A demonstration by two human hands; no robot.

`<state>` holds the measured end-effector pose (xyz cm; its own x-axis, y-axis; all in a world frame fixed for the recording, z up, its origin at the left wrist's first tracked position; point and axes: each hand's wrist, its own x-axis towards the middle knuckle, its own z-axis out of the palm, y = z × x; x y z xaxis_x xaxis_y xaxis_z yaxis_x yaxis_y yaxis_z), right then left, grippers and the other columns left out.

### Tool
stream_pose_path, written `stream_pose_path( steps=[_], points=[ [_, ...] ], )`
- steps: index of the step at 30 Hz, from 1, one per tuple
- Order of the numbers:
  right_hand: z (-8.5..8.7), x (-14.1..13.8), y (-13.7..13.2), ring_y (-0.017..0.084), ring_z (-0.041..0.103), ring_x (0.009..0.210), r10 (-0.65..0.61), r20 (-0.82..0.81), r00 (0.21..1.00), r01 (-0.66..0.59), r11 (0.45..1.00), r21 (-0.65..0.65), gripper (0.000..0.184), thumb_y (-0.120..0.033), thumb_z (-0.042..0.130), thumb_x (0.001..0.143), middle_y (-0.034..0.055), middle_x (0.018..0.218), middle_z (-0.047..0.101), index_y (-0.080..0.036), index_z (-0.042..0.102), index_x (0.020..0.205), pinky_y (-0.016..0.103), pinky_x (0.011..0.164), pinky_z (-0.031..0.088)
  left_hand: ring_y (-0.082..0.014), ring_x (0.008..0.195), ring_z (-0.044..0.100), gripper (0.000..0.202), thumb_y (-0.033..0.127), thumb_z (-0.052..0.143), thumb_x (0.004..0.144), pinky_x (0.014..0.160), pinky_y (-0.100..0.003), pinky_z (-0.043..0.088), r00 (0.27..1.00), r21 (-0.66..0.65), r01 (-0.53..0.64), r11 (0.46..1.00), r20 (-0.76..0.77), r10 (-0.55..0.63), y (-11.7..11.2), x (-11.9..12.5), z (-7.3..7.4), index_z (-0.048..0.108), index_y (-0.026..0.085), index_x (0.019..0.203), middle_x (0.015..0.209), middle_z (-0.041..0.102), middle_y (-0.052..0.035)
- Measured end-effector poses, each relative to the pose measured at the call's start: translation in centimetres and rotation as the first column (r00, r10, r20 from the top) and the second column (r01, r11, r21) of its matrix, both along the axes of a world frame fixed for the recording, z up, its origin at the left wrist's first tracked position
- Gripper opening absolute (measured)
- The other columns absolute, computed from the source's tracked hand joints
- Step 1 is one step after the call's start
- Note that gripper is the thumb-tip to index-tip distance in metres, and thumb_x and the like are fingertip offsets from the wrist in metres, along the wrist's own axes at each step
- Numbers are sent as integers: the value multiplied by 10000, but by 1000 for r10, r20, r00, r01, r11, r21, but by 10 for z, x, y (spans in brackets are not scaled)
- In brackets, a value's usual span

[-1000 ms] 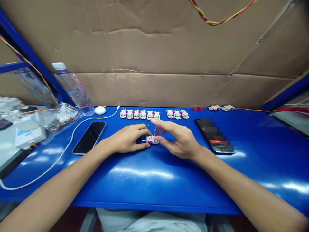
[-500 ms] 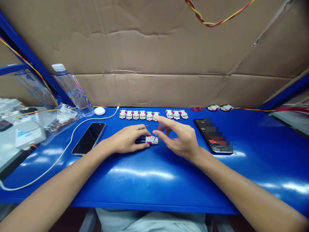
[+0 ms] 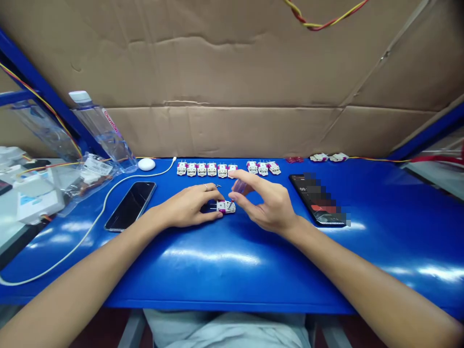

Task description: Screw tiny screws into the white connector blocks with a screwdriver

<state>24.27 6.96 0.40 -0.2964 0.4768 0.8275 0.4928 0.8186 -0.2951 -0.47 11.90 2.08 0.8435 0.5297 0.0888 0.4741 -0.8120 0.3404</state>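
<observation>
My left hand rests on the blue tabletop, its fingertips pinching a small white-and-magenta electronic module. My right hand is just to the right, holding a small screwdriver with a translucent purple handle between thumb and forefinger. Its thin shaft slants down to the top of the module. Beyond my hands, a row of several matching modules lines the far edge, with a shorter group of them to its right.
A black smartphone lies left of my hands, and a second phone lies right. A white cable runs to a white round puck. A plastic water bottle and bags stand at the far left, before a cardboard wall.
The screwdriver's tip has come down onto the module, and my right hand has closed in toward it. The whole view has shifted slightly with my head.
</observation>
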Motion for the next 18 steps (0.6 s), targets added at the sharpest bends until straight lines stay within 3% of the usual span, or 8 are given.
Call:
stream_pose_path(
  steps=[4, 10, 14, 18],
  points=[
    [3, -3, -3, 199, 857, 1027, 9, -14, 1000, -9, 1000, -6, 314, -196, 657, 1079, 62, 1232, 855, -231, 712, 1386, 308, 989, 697, -276, 1157, 718, 340, 447, 654, 1080, 996, -380, 572, 1000, -13, 10, 1000, 16, -10, 1, -1, -1, 728, 237, 1337, 1304, 715, -103],
    [3, -2, -4, 170, 826, 751, -63, -26, 998, 63, 998, 12, 201, -309, 782, 1024, 39, 1013, 871, -229, 757, 1207, 278, 826, 702, -257, 1021, 735, 351, 494, 654, 1066, 874, -346, 571, 999, 5, -26, 1000, -42, 26, 1, -1, 3, 765, 232, 1271, 1207, 733, -100],
    [2, 0, -3, 144, 764, 627, -43, -134, 990, 26, 992, -122, 203, -374, 761, 1038, 11, 896, 833, -243, 727, 1189, 256, 620, 658, -263, 991, 736, 381, 534, 678, 1038, 824, -331, 536, 993, 42, -50, 998, -100, 54, -1, -1, 10, 746, 248, 1281, 1143, 764, -77],
    [3, 2, 0, 172, 830, 769, -29, -298, 954, -56, 961, -272, 150, -367, 754, 1041, 25, 980, 830, -237, 726, 1109, 284, 698, 702, -238, 835, 715, 400, 603, 743, 962, 667, -301, 441, 984, 17, -123, 992, -131, 124, 1, -5, 20, 737, 224, 1088, 976, 771, -43]
  ],
)
